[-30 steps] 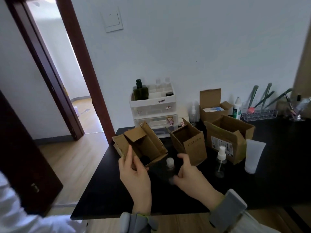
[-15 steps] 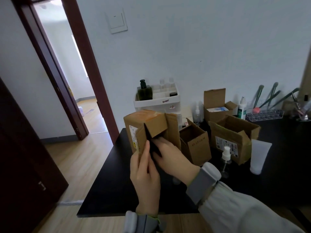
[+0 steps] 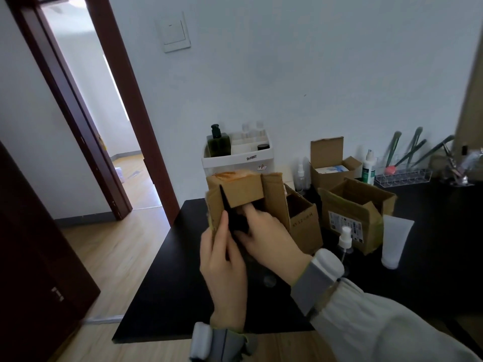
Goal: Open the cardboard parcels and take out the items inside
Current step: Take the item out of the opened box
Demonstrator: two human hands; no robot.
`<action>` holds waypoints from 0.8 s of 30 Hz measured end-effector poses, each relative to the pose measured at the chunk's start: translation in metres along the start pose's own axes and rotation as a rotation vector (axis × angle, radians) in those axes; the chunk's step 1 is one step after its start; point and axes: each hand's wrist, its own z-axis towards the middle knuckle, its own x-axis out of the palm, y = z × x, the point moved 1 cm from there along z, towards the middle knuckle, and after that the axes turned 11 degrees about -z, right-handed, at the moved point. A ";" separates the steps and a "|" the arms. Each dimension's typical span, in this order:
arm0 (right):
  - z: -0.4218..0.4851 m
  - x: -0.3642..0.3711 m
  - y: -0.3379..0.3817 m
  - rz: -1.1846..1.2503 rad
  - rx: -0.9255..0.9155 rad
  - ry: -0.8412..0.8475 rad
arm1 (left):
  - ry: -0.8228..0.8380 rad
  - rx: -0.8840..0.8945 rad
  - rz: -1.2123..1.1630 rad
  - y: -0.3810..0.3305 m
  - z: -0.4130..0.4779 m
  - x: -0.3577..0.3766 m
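Parcel (image 3: 245, 194) raised above worktop (image 3: 167, 296): our left hand (image 3: 224, 267) clasps its flap to steady it, so our right hand (image 3: 264, 236), fingers half-curled, reaches inside; its hold is hidden.

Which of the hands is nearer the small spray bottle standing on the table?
Right. The right hand reaches into the held parcel, its wrist just left of the spray bottle. The left hand grips the parcel's left side, farther away.
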 end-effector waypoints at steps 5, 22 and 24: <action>-0.046 -0.022 -0.019 0.198 -0.060 -0.216 | -0.039 -0.334 -0.018 0.019 0.030 -0.001; -0.121 0.001 -0.118 -0.074 0.570 0.067 | -0.012 -1.088 -0.338 0.071 0.025 0.029; -0.120 0.001 -0.118 -0.114 0.585 0.077 | 0.009 -1.098 -0.366 0.070 0.027 0.028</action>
